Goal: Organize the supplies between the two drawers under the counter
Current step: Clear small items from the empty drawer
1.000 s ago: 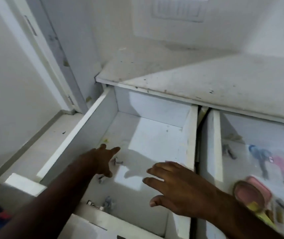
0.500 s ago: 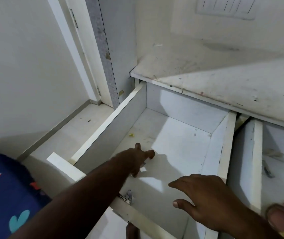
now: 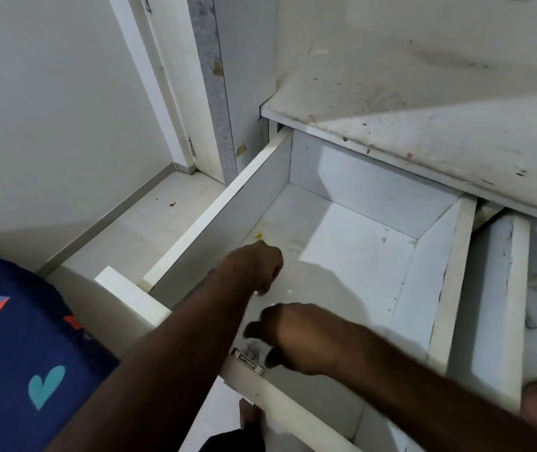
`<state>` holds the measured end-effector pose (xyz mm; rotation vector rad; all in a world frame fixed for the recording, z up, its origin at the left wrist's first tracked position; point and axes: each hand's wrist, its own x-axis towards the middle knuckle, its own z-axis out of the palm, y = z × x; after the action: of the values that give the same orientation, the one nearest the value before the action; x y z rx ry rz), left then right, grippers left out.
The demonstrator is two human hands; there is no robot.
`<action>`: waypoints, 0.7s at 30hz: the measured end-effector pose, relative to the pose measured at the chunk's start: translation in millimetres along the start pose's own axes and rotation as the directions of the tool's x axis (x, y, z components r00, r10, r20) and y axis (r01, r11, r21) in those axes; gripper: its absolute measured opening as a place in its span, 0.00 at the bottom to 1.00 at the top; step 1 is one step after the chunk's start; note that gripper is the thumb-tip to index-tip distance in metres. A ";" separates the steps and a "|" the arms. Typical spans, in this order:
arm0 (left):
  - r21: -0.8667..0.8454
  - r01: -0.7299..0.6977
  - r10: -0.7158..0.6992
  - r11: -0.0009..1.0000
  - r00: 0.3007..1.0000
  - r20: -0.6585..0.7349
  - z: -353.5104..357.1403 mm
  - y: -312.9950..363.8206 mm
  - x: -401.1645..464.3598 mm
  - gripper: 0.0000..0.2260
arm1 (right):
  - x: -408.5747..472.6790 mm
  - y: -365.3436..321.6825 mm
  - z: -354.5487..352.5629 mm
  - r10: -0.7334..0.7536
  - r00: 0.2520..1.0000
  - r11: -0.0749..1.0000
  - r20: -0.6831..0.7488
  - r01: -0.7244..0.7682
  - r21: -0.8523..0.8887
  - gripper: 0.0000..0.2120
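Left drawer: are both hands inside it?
Yes, the left hand and the right hand both reach down inside the left drawer.

I could read no text, label, brand, number or sign anywhere in front of me. My blue garment (image 3: 16, 353) carried only heart-shaped patches of colour, not letters. The stained counter (image 3: 440, 125) bore nothing but marks and specks, and the bare floor of the left drawer (image 3: 352, 256) was unlettered. The small metal piece (image 3: 249, 360) at its front edge was too blurred to read.
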<state>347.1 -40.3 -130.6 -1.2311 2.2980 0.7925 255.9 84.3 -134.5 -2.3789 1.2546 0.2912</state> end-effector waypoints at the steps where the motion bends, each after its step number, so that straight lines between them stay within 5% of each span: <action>1: 0.000 0.011 -0.011 1.000 1.000 -0.015 -2.1 -4.3 -1.8 0.11 | 14.7 -4.1 2.5 -0.047 0.999 0.998 -0.005 0.047 -0.048 0.26; 5: 0.033 0.086 -0.086 0.996 0.996 -0.001 -2.7 -13.7 -13.1 0.13 | 42.7 -15.4 15.4 -0.110 0.985 0.984 0.133 0.127 -0.126 0.20; 9: 0.100 0.137 -0.132 0.986 0.990 -0.053 0.7 -14.5 -19.8 0.15 | 45.9 1.3 33.8 -0.095 0.991 0.992 0.090 0.102 -0.079 0.16; 13: 0.083 0.184 -0.177 0.979 0.981 -0.083 1.5 -13.1 -24.4 0.15 | 31.4 42.4 8.7 0.086 0.994 0.982 -0.061 -0.075 0.172 0.09; 16: 0.093 0.154 -0.149 0.984 0.987 -0.058 -0.6 -7.5 -23.5 0.14 | 38.9 77.8 -22.5 0.298 0.931 0.938 -0.210 -0.245 0.247 0.06; 21: 0.149 0.097 -0.106 0.984 0.993 0.053 0.6 1.7 -21.1 0.14 | 97.4 109.6 -35.9 0.423 0.844 0.881 -0.330 -0.300 0.365 0.19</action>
<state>356.8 -26.2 -118.1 -1.2305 2.1839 0.6063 220.4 -58.2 -169.8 -1.9784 1.8038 -0.2847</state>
